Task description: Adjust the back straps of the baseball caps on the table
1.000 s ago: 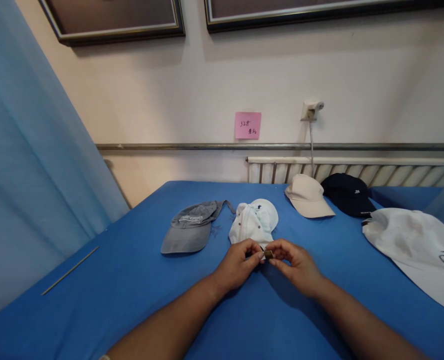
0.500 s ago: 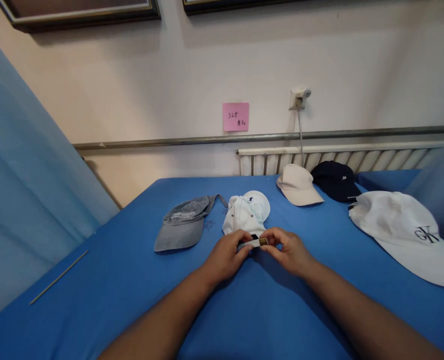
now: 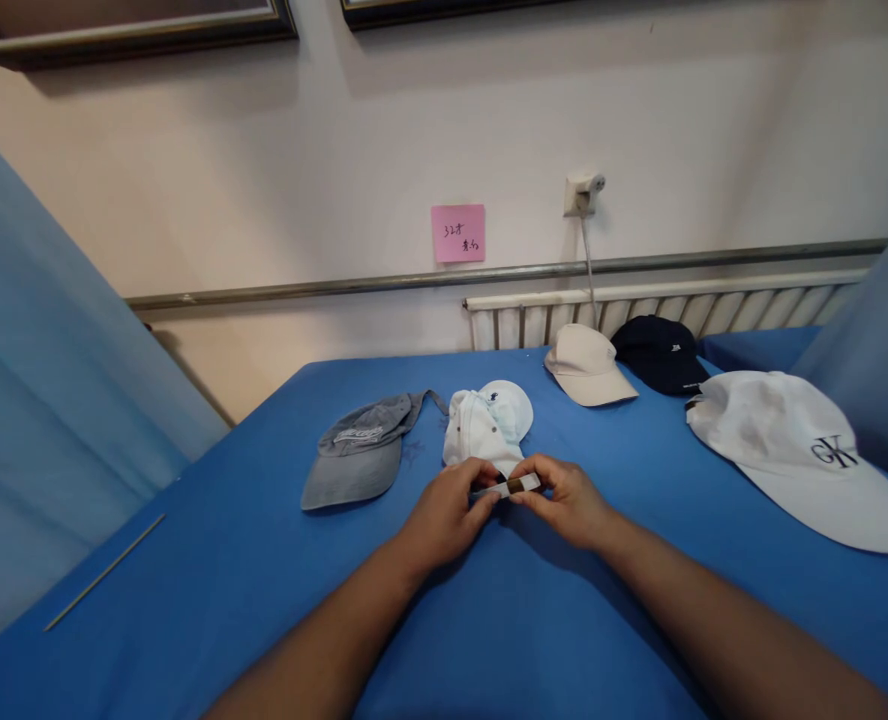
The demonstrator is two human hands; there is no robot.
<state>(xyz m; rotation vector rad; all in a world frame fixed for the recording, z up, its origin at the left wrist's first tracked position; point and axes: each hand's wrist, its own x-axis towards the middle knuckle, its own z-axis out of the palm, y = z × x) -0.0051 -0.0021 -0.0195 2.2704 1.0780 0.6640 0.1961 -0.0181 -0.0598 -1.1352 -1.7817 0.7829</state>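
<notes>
A white baseball cap (image 3: 474, 430) lies in the middle of the blue-covered table, its brim pointing away from me and its back opening towards me. Its pale adjustment strap (image 3: 530, 482) runs between my hands, with a small brownish metal-looking buckle (image 3: 515, 486) on it. My left hand (image 3: 451, 508) pinches the strap left of the buckle with thumb and fingers. From the other side, my right hand (image 3: 568, 500) is closed on the strap by the buckle. Fingers partly hide both strap and buckle.
A grey cap (image 3: 358, 470) lies to the left, beside a thin stick (image 3: 105, 572). At the back right are a beige cap (image 3: 590, 370) and a navy cap (image 3: 658, 350). A large white cap (image 3: 781, 430) lies at the right. A radiator (image 3: 684, 305) stands behind.
The buckle sits further left between my fingers, and a pale strap end now shows to its right. My hands stay nearly in place; the whole view has shifted slightly.
</notes>
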